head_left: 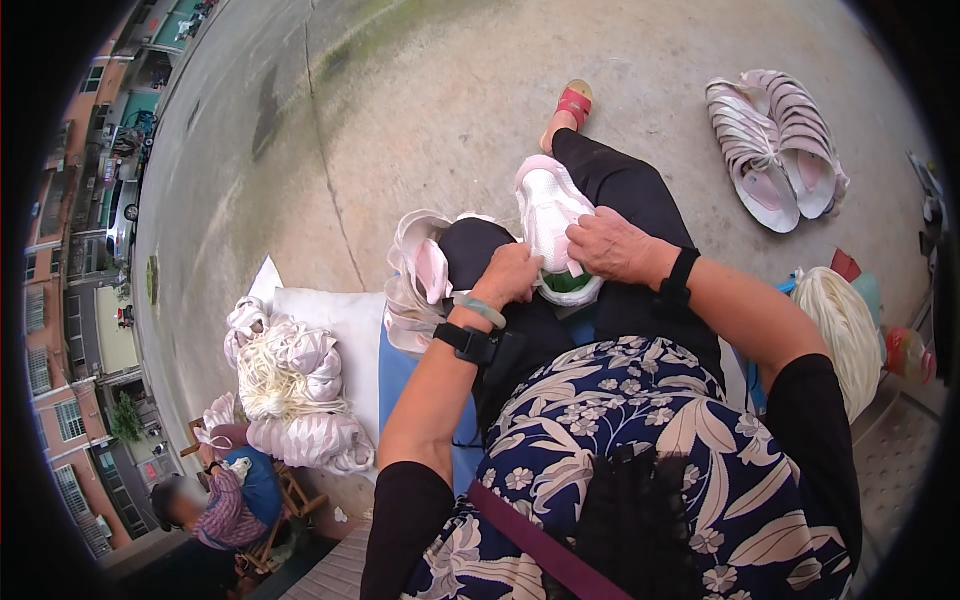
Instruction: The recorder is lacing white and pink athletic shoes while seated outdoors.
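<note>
A white and pink sneaker upper (545, 205) rests over my lap, its toe pointing away from me and green showing inside its opening. My left hand (513, 272) is closed in a pinch at the left edge of the opening. On the opposite edge, my right hand (612, 245) grips the upper with bent fingers. Any lace between the fingertips is too small to make out. Left of my hands, against my left knee, sits a nested stack of similar pale uppers (415, 275).
Bundled uppers with cream laces (285, 370) lie piled at left on a white sheet (350, 320). A tied bundle of uppers (775, 150) lies on the concrete at far right. A hank of white laces (840, 330) is by my right elbow. Another person (230, 505) sits at lower left.
</note>
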`<state>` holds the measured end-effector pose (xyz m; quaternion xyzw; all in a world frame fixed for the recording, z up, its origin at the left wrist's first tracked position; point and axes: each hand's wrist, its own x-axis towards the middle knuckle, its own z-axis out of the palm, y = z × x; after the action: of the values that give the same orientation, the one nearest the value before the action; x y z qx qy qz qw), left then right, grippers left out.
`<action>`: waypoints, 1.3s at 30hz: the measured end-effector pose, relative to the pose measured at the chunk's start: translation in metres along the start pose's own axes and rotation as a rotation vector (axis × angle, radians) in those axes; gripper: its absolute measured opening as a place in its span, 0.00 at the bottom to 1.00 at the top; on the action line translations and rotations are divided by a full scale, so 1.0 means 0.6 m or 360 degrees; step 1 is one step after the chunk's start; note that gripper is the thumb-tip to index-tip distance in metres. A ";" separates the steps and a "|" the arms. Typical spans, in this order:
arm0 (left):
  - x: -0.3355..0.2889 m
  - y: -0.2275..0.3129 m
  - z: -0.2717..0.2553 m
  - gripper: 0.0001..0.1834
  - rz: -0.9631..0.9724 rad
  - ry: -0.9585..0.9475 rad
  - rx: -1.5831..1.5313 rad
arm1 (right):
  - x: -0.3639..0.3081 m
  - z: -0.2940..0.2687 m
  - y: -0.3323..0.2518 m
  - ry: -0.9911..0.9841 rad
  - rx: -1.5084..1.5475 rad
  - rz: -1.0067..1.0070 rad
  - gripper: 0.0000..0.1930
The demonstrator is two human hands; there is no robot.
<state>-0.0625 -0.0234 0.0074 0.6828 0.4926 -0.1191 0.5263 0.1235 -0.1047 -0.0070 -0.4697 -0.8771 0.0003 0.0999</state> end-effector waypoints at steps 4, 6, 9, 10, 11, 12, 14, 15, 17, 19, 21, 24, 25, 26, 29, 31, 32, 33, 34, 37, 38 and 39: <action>-0.001 0.001 0.000 0.15 0.0102 -0.0105 0.0072 | -0.012 -0.002 0.013 -0.0088 0.0242 -0.0005 0.03; 0.001 0.002 0.003 0.15 0.0147 -0.0107 0.0113 | -0.015 -0.002 0.014 -0.0096 0.0277 -0.0009 0.04; 0.008 0.002 0.005 0.15 0.0100 -0.0083 0.0071 | -0.012 -0.001 0.017 -0.0188 0.0335 0.0065 0.07; 0.010 0.002 0.004 0.15 0.0103 -0.0089 0.0077 | -0.011 -0.002 0.021 -0.0185 0.0389 0.0089 0.08; 0.013 0.002 0.005 0.15 0.0069 -0.0116 0.0003 | -0.013 -0.006 0.023 -0.0193 0.0439 0.0140 0.09; 0.015 0.001 0.006 0.15 0.0046 -0.0171 -0.0083 | -0.015 -0.011 0.024 -0.0188 0.0443 0.0146 0.09; 0.016 -0.004 0.002 0.15 0.0038 -0.0215 -0.0076 | -0.029 -0.031 0.029 -0.0147 0.0943 0.0509 0.13; 0.015 -0.009 -0.003 0.15 0.0098 -0.0245 -0.0026 | -0.042 -0.044 0.033 -0.0076 0.0990 0.0574 0.15; 0.011 -0.018 -0.002 0.13 0.0185 -0.0270 -0.0157 | -0.087 -0.077 0.040 0.0189 0.1115 0.0709 0.12; 0.002 -0.023 0.001 0.10 0.0284 -0.0170 -0.0146 | -0.150 -0.115 0.034 0.0643 0.1205 0.0836 0.07; -0.007 -0.027 0.002 0.09 0.0397 -0.0081 -0.0273 | -0.220 -0.147 0.011 0.0737 0.1457 0.1282 0.06; -0.013 -0.029 -0.013 0.10 0.0521 0.0155 -0.0439 | -0.324 -0.167 -0.015 0.0736 0.1298 0.1762 0.06; -0.012 -0.029 -0.021 0.10 0.0553 0.0230 -0.0417 | -0.357 -0.166 -0.024 0.0735 0.1097 0.1914 0.06; -0.009 -0.028 -0.029 0.10 0.0577 0.0310 -0.0385 | -0.392 -0.165 -0.033 0.0651 0.0920 0.2159 0.06; -0.005 -0.029 -0.040 0.10 0.0644 0.0373 -0.0418 | -0.490 -0.161 -0.057 0.0590 0.0172 0.2165 0.06; -0.005 -0.025 -0.041 0.10 0.0675 0.0406 -0.0409 | -0.545 -0.162 -0.055 0.0524 0.0013 0.2350 0.05; -0.006 -0.022 -0.041 0.10 0.0673 0.0412 -0.0397 | -0.569 -0.164 -0.047 0.0528 -0.0057 0.2408 0.05; -0.006 -0.017 -0.039 0.09 0.0657 0.0411 -0.0371 | -0.585 -0.163 -0.038 0.0493 -0.0190 0.2449 0.05; -0.005 -0.012 -0.037 0.09 0.0646 0.0422 -0.0353 | -0.596 -0.160 -0.026 0.0518 -0.0209 0.2417 0.05; -0.009 -0.003 -0.028 0.09 0.0665 0.0405 -0.0334 | -0.614 -0.157 -0.003 0.0055 -0.0388 0.2262 0.03; -0.011 -0.001 -0.027 0.09 0.0643 0.0409 -0.0326 | -0.614 -0.154 0.000 0.0058 -0.0374 0.2264 0.03; -0.011 0.000 -0.026 0.09 0.0650 0.0409 -0.0293 | -0.613 -0.153 0.004 -0.0044 -0.0317 0.2250 0.03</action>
<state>-0.0713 -0.0141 0.0184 0.7269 0.4160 0.1226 0.5325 0.3397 -0.4149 0.0182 -0.9328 -0.3596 -0.0093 0.0213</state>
